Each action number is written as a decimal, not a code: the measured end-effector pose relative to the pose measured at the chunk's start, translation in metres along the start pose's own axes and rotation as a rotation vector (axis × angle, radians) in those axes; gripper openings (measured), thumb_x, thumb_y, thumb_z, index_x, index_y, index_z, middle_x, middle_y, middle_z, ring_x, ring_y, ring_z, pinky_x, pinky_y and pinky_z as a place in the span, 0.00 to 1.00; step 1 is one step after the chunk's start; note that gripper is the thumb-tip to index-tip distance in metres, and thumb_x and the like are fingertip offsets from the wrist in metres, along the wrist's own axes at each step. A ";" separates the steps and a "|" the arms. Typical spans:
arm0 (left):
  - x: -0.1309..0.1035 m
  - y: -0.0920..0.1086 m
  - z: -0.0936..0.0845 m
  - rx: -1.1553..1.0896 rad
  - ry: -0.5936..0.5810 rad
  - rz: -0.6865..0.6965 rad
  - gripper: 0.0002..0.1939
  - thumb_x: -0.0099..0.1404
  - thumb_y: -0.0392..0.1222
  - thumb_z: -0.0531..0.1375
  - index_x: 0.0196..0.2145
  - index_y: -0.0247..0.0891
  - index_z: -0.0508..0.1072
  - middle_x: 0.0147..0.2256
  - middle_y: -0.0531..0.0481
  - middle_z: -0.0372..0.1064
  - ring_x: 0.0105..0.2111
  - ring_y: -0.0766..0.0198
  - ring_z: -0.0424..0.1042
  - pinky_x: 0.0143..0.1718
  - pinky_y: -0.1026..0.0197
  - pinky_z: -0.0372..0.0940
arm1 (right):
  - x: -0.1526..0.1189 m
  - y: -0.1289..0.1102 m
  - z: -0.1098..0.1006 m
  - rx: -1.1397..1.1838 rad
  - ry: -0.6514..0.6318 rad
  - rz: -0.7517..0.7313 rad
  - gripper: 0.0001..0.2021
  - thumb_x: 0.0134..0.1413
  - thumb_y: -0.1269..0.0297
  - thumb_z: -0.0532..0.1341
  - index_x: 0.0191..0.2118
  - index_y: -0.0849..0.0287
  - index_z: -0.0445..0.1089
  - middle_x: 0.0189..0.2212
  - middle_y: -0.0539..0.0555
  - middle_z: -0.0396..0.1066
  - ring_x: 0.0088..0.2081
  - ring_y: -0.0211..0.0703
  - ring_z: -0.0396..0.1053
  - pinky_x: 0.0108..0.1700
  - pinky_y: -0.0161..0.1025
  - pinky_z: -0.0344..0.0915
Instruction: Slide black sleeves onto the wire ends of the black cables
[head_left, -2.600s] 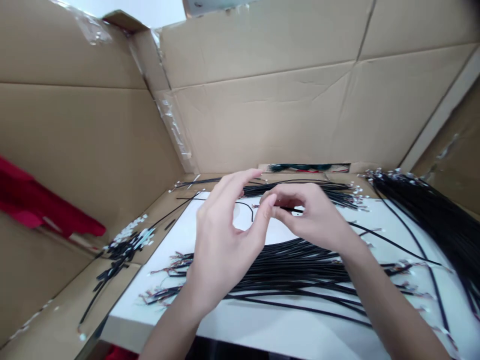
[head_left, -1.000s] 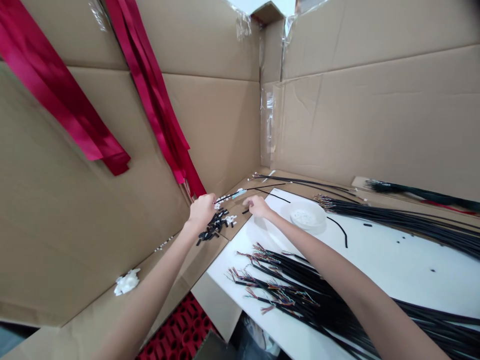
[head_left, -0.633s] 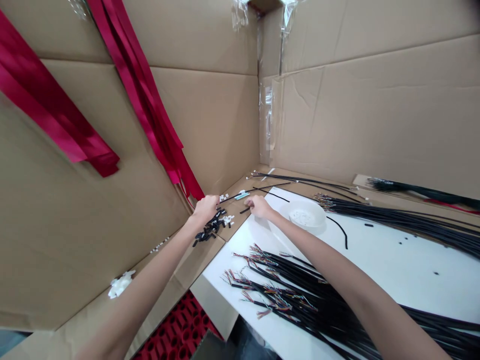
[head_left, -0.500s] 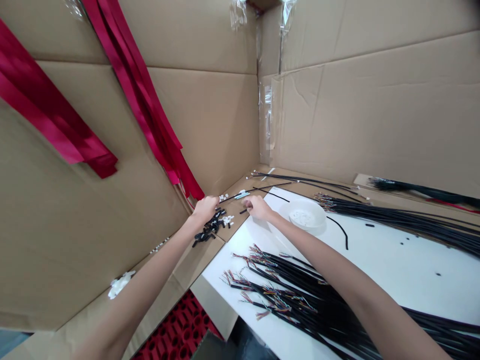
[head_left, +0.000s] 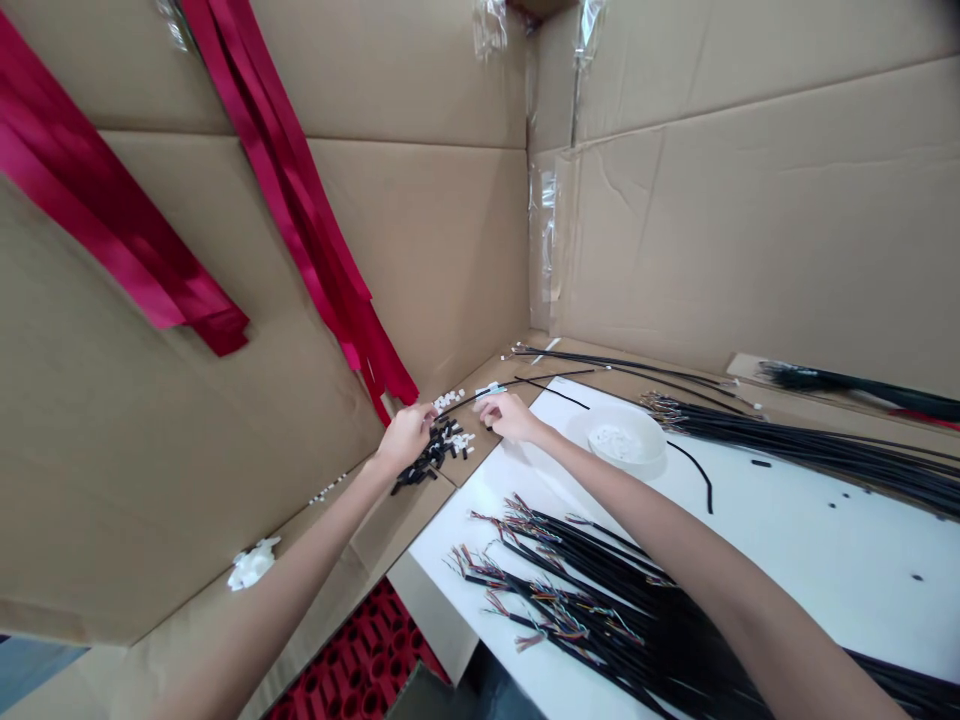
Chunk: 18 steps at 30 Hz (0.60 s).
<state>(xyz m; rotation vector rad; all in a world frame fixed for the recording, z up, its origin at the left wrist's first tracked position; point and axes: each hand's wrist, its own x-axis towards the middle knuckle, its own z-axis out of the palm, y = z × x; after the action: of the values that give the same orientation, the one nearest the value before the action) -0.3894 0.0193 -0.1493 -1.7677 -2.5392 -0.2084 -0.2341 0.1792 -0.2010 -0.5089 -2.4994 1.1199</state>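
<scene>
My left hand [head_left: 407,436] is closed in a pinch on the end of a thin black cable [head_left: 517,380], which runs off to the right along the cardboard. Close by, my right hand [head_left: 511,414] has its fingers curled together over a short black tube piece [head_left: 489,429], mostly covered by the fingertips. Beneath and beside my left hand lies a pile of short black tube pieces [head_left: 420,468]. Small white connectors [head_left: 461,441] are scattered along that pile, and more white connectors [head_left: 448,400] lie behind it. A pale blue-white piece [head_left: 491,389] rests behind my right hand.
A white bowl [head_left: 652,455] with small white parts stands on the white board [head_left: 795,560]. Black cable bundles [head_left: 600,590] with frayed coloured wires lie in front, others [head_left: 787,430] behind. Cardboard walls [head_left: 420,220] enclose the corner; red ribbons [head_left: 300,220] hang left.
The view has shifted slightly, moving the scene a little to the right. My right fingers now cover the short black tube piece that lay beside them. My left hand still pinches the cable.
</scene>
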 end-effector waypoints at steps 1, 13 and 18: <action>-0.006 -0.002 0.000 -0.019 0.006 -0.003 0.15 0.70 0.45 0.59 0.51 0.35 0.71 0.49 0.43 0.71 0.46 0.57 0.73 0.48 0.49 0.71 | 0.003 -0.003 0.004 0.008 -0.003 -0.004 0.15 0.64 0.59 0.61 0.53 0.60 0.68 0.51 0.58 0.71 0.46 0.46 0.73 0.47 0.49 0.73; -0.034 -0.023 0.014 -0.182 0.002 -0.101 0.17 0.69 0.45 0.60 0.53 0.35 0.70 0.52 0.42 0.69 0.49 0.55 0.72 0.50 0.46 0.70 | 0.034 -0.025 0.038 0.007 -0.097 -0.071 0.17 0.64 0.59 0.61 0.55 0.60 0.68 0.52 0.58 0.70 0.48 0.48 0.72 0.48 0.50 0.72; -0.028 -0.033 0.015 -0.251 -0.012 -0.168 0.17 0.69 0.45 0.60 0.53 0.35 0.69 0.50 0.42 0.70 0.46 0.57 0.73 0.46 0.49 0.72 | 0.035 -0.024 0.039 -0.011 -0.121 -0.097 0.17 0.64 0.59 0.61 0.55 0.60 0.67 0.52 0.58 0.70 0.48 0.48 0.72 0.48 0.51 0.72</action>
<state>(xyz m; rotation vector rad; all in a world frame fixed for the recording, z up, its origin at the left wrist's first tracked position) -0.4095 -0.0163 -0.1697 -1.6289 -2.7759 -0.5464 -0.2866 0.1556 -0.2013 -0.3273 -2.6042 1.1310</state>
